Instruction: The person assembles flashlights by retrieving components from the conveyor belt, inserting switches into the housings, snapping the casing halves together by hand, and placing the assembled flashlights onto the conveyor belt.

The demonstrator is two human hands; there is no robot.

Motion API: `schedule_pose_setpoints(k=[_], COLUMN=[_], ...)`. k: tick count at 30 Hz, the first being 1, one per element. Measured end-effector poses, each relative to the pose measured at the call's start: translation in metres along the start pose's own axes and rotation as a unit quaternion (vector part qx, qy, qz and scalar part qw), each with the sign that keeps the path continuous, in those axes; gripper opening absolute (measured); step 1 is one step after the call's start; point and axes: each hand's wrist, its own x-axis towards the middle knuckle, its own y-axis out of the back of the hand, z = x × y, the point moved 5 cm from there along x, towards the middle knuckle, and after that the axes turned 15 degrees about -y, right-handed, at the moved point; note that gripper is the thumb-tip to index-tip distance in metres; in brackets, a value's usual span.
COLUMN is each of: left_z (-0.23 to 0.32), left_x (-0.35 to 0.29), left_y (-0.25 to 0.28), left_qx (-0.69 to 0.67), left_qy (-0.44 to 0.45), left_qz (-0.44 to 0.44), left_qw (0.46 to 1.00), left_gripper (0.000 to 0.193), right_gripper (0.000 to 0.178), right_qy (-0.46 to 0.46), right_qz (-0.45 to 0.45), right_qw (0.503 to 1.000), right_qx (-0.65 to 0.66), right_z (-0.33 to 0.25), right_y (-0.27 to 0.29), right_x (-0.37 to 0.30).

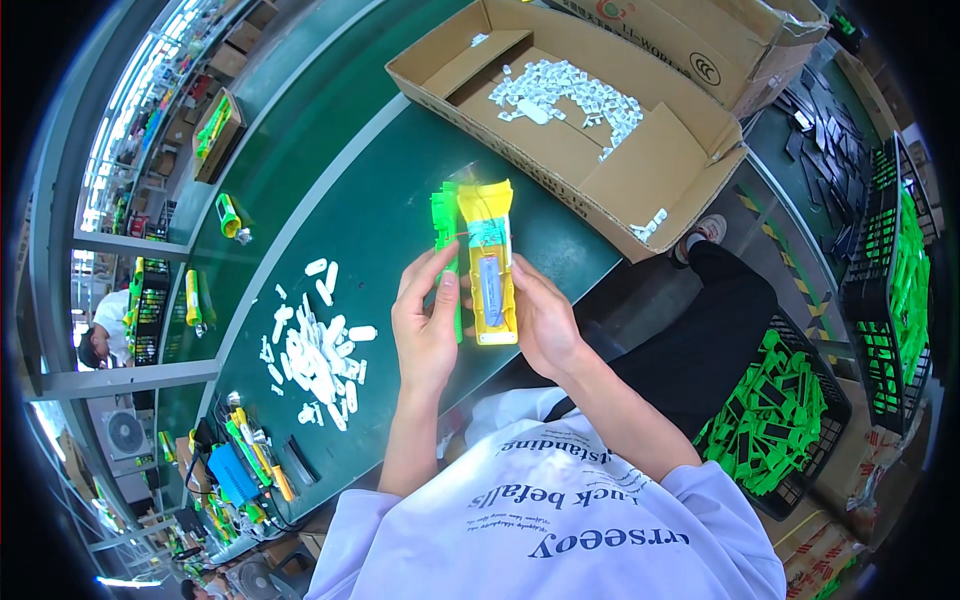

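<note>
Above the green worktable, my left hand [425, 325] is closed on a green plastic casing half [444, 218], held upright on edge. Beside it, a yellow plastic casing [507, 325] lies open toward me, its side gripped by my right hand [546, 325]. Inside the yellow casing sit a blue cylindrical battery [490, 285] and a teal circuit board [488, 233], with thin wires near its upper end. The two casing parts are side by side; whether they touch or are joined by wires I cannot tell.
Loose white plastic parts [318, 360] are piled left of my hands. A shallow cardboard box [655, 150] with small white pieces stands ahead. Black crates [840, 385] of green parts are at right. A conveyor [290, 130] carries yellow-green units [193, 298]; tools [250, 455] lie lower left.
</note>
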Motion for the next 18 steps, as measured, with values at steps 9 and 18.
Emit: schedule_pose_setpoints(k=[9, 18], left_z=[0.058, 0.029], left_x=[-0.015, -0.017], left_y=[0.013, 0.012], left_qx=[0.235, 0.223], left_qy=[-0.123, -0.067], left_qz=[0.012, -0.001], left_qw=[0.964, 0.973], left_gripper=[0.028, 0.031], right_gripper=[0.064, 0.055], right_qy=[-0.019, -0.055], right_qz=[-0.166, -0.083], right_qw=[0.983, 0.987], right_qx=[0.079, 0.128], right_z=[0.019, 0.032], right_y=[-0.013, -0.005], right_x=[-0.014, -0.002])
